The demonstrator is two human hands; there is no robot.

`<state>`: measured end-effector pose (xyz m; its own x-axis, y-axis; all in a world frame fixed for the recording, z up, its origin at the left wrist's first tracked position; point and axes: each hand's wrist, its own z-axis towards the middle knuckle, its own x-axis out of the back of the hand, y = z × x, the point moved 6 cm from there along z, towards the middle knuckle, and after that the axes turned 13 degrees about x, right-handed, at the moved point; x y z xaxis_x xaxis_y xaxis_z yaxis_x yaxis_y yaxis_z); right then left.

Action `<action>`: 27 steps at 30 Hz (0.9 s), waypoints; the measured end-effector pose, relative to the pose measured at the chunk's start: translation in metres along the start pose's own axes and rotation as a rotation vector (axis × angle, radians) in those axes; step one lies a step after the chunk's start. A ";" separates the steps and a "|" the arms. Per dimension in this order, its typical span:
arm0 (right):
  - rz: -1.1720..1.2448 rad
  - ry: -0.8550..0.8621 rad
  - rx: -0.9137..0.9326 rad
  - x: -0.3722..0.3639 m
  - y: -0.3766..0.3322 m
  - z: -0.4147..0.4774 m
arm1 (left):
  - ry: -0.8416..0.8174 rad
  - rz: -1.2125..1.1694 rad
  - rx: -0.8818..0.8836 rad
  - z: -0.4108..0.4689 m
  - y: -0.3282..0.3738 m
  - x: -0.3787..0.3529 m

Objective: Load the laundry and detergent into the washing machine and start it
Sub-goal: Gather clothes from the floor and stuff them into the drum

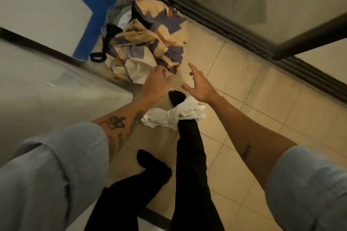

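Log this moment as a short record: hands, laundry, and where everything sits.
left hand: grips the lower edge of the patterned sheet
right hand: open, fingers spread, above the floor, holding nothing
patterned sheet: crumpled, heaped in and over the striped basket
white cloth: bunched on the tiled floor, draped across a black-socked foot
machine: grey surface at left, likely the washer; drum not visible
task state: sheet and cloth not yet loaded

I see both forearms bare, sleeves pushed to the elbows, reaching forward and down. Left hand (pixel 156 82): fingers curled into the patterned sheet (pixel 142 47) just ahead of it. Right hand (pixel 200 86), near, to its right: fingers spread, empty.
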<state>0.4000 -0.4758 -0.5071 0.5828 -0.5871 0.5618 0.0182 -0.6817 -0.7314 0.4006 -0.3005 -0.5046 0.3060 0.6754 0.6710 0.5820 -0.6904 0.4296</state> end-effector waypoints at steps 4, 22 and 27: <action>-0.012 -0.064 -0.063 -0.058 0.058 0.009 | -0.073 0.025 0.079 0.020 -0.058 -0.065; -0.365 -0.420 -0.212 -0.231 0.208 0.038 | -0.254 0.037 0.622 0.080 -0.286 -0.263; -0.305 -0.306 -0.146 -0.218 0.180 0.030 | -0.188 -0.172 0.526 0.054 -0.267 -0.239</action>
<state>0.3009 -0.4570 -0.7729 0.7819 -0.2089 0.5873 0.1247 -0.8707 -0.4757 0.2127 -0.2635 -0.8117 0.2740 0.8342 0.4786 0.9166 -0.3772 0.1327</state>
